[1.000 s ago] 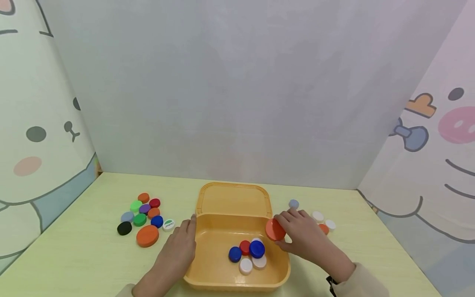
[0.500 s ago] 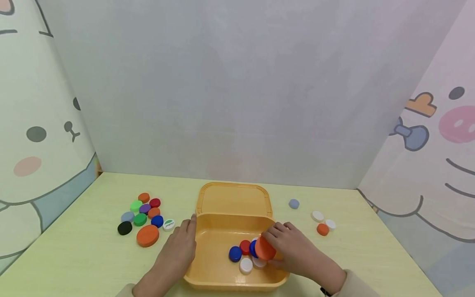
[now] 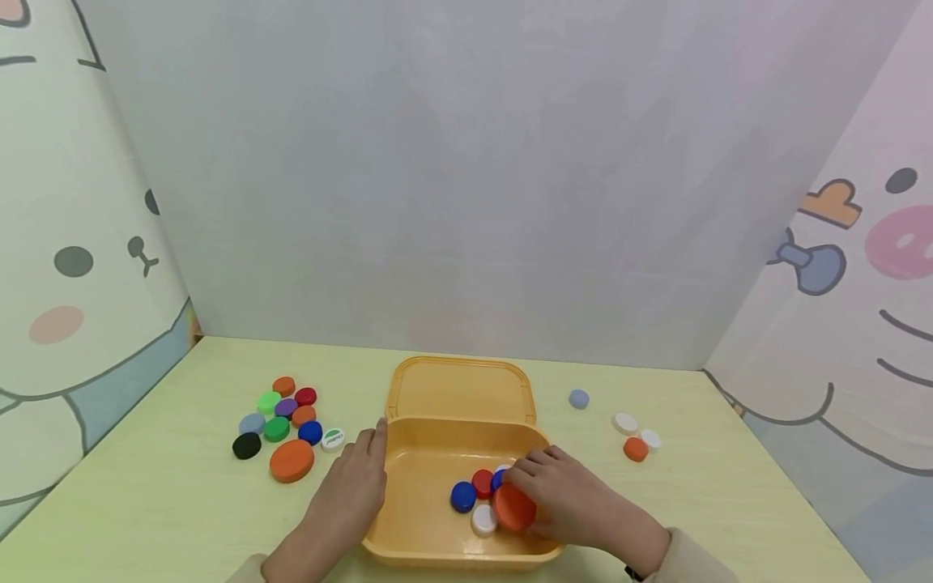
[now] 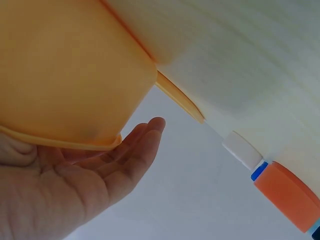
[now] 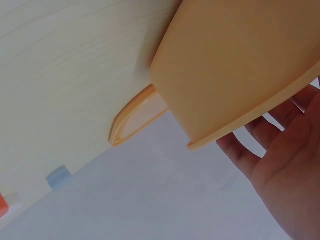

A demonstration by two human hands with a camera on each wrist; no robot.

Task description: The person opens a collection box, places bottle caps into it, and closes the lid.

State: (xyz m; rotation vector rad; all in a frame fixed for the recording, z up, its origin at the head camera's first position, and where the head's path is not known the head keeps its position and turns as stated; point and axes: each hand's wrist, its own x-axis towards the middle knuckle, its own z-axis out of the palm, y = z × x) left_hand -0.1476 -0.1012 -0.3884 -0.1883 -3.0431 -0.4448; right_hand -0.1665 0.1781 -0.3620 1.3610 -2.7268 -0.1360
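Observation:
An orange-yellow plastic box [image 3: 415,526] stands at the front of the table with several bottle caps inside: a dark blue cap [image 3: 462,496], a red cap [image 3: 483,483], a white cap [image 3: 484,520] and others. My right hand [image 3: 564,498] reaches over the right rim and holds a large orange-red cap [image 3: 514,508] low among them, partly covering a second blue cap. Along the left rim rests my left hand [image 3: 346,486], its fingers extended. In the left wrist view those relaxed fingers [image 4: 145,145] lie by the rim, with no cap in them.
Behind the box lies its matching lid [image 3: 461,389]. Several mixed caps cluster at left, including a large orange cap [image 3: 291,461] and a black cap [image 3: 247,445]. At right are a pale blue cap [image 3: 579,398], two white caps and an orange cap [image 3: 636,449].
My right hand has carried the large orange-red cap from the box's right rim leftward and down among the other caps inside. My left hand stays at the left rim.

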